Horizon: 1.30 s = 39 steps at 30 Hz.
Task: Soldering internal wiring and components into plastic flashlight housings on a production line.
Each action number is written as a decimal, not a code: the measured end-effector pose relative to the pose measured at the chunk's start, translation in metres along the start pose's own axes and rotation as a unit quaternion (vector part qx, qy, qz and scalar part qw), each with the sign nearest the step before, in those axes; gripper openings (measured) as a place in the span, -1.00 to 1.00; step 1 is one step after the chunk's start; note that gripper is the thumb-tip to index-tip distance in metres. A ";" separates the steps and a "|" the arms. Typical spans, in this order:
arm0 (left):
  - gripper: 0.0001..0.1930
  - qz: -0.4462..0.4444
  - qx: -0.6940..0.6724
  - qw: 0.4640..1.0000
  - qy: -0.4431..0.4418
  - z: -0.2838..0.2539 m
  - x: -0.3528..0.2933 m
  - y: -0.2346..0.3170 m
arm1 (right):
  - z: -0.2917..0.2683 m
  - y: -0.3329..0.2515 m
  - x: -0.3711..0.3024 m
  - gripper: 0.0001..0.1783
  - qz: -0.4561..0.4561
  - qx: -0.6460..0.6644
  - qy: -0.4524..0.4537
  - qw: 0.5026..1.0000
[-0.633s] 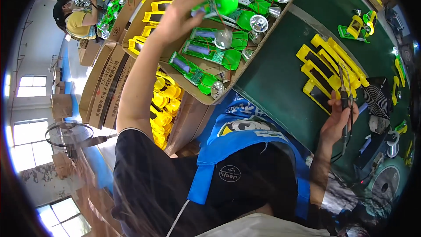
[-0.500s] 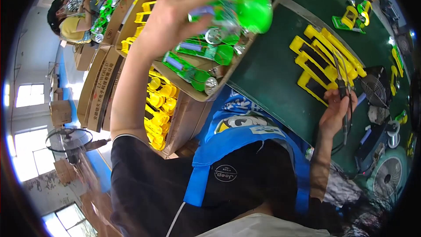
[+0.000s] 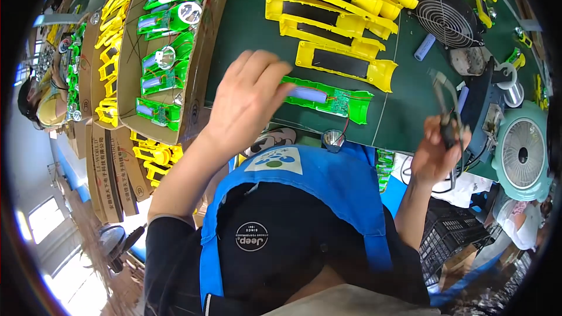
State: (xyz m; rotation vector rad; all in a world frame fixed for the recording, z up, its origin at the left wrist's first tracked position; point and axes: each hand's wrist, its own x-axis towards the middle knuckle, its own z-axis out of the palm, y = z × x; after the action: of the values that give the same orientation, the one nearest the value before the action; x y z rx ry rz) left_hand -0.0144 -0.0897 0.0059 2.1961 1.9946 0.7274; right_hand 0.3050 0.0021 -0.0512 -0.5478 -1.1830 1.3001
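My left hand (image 3: 249, 96) is closed at the left end of a green plastic lamp shell (image 3: 358, 105), its fingertips partly hidden. The shell lies open side up on the table, with a lilac battery cell (image 3: 309, 94) and a small circuit board inside. Red wires run from it to a silver reflector cup (image 3: 333, 139) at the table's near edge. In my right hand (image 3: 436, 152) is a soldering iron (image 3: 448, 134) with a dark handle, its front part blurred. It is held apart from the shell, to its right. Yellow casings (image 3: 351, 67) with dark strips lie just beyond.
On the left stands a cardboard box (image 3: 202, 52) of green lamp shells, beside yellow frames (image 3: 111, 52). To the right are a black fan (image 3: 448, 17), a loose cell (image 3: 425, 47), a solder spool (image 3: 514, 93) and a teal fan (image 3: 523, 149). Another person (image 3: 50, 102) sits far left.
My left hand has come from over the box to the table, bringing a green shell with it. My right hand still holds the iron, away from the yellow casings. The view has turned.
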 end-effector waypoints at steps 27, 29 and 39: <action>-0.84 0.077 -0.270 0.960 0.006 0.058 0.011 0.020 | 0.018 0.000 -0.047 -0.69 0.154 -0.122 -0.018 0.980; -0.77 0.132 -0.212 0.967 -0.051 0.053 0.009 0.020 | 0.018 0.003 -0.049 -0.69 0.138 -0.141 0.000 0.980; -0.74 0.095 -0.085 0.992 0.012 0.058 -0.003 0.035 | 0.046 -0.002 -0.045 -0.62 0.178 0.022 0.099 0.979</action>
State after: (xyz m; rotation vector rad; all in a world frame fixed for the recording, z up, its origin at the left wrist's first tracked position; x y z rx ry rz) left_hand 0.0409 -0.0829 -0.0328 2.3038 1.6783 0.9141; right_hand 0.2723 -0.0530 -0.0488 -0.8660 -0.9149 1.5297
